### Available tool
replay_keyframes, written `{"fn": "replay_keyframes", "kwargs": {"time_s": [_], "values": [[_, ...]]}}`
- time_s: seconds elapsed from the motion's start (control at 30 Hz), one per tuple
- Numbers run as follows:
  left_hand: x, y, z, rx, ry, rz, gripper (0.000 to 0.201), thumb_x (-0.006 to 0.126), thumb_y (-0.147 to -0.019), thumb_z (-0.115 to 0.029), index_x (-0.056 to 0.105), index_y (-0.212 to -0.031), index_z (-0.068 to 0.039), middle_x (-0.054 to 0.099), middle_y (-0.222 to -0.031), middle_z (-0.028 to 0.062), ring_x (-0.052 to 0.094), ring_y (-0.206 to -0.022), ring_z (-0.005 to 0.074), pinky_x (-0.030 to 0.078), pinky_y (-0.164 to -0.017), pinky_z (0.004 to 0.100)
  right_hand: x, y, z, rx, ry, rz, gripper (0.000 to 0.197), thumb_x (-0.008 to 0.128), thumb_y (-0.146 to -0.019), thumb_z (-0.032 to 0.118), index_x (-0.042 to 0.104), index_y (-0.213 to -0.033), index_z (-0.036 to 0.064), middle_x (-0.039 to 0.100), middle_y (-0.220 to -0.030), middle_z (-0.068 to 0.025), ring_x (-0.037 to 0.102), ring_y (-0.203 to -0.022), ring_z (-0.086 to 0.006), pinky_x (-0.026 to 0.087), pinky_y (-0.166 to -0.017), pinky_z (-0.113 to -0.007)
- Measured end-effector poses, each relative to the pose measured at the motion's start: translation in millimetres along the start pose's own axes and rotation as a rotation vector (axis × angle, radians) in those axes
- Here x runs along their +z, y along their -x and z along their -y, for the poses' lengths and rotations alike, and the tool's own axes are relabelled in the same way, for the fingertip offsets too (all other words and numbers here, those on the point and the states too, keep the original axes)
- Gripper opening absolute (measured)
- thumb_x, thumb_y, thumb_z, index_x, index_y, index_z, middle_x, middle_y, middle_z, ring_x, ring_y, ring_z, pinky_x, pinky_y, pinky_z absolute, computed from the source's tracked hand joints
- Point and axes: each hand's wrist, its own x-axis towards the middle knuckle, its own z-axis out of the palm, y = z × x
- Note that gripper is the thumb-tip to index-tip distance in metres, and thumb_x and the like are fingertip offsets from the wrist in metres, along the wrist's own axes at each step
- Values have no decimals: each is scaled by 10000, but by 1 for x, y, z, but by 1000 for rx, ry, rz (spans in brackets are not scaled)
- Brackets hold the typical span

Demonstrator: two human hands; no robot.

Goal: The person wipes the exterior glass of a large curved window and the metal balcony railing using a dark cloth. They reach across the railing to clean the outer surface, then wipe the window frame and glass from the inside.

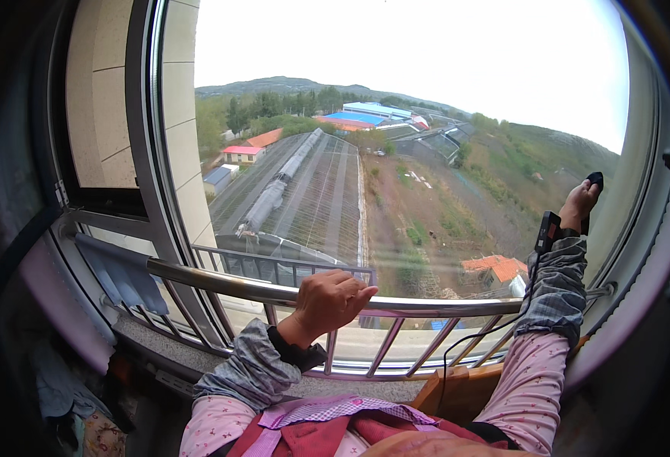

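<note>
My left hand point(329, 301) is closed around the shiny metal railing point(441, 307) in front of the window. My right hand point(579, 204) is stretched up and out to the right, near the window pane point(502, 183). Its fingers are closed on a dark cloth point(595, 180), bunched so that only small parts show. A black strap with a small dark device point(548, 228) sits at my right wrist, with a black cable point(464, 339) running down from it. My left wrist also wears a dark band.
An open casement point(141, 152) stands at the left. A blue-grey cloth point(126, 266) hangs over the rail there. Pinkish curtains point(61, 293) flank the window, and a wooden chair back point(426, 392) is below. Greenhouses point(304, 190) and fields lie far below outside.
</note>
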Motion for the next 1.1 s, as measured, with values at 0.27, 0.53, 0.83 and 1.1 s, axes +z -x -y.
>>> {"fn": "replay_keyframes", "kwargs": {"time_s": [0.27,0.53,0.83,1.1], "values": [[-45,18,22,-207,437,-72,290,703,-991,-219,727,-809,6,669,-704,142,670,-634,275,504,-585,359,48,17,313,-734,-235,-54,333,551,-1019,213,614,-1322,92,619,-1360,-141,640,-1148,-380,531,-960,-455],[-120,48,77,-380,19,-290,367,658,-1024,-264,729,-769,-10,667,-656,115,681,-626,275,502,-580,369,-44,215,502,-1044,-560,281,310,693,-892,69,681,-1200,97,605,-1376,-106,520,-1348,-358,434,-1079,-485],[-155,49,137,-484,-390,-300,534,575,-1041,-420,645,-673,-40,597,-654,202,617,-613,413,464,-535,488,6,112,380,-1115,-365,1,249,602,-982,88,640,-1226,51,672,-1242,-151,655,-1115,-331,528,-934,-409],[-147,50,126,-520,-530,-146,574,565,-1028,-486,624,-653,-57,599,-660,181,618,-627,412,459,-542,500,76,-28,305,-305,-360,167,360,504,-1053,236,602,-1353,65,674,-1277,-176,634,-1198,-356,497,-1028,-405]]}}
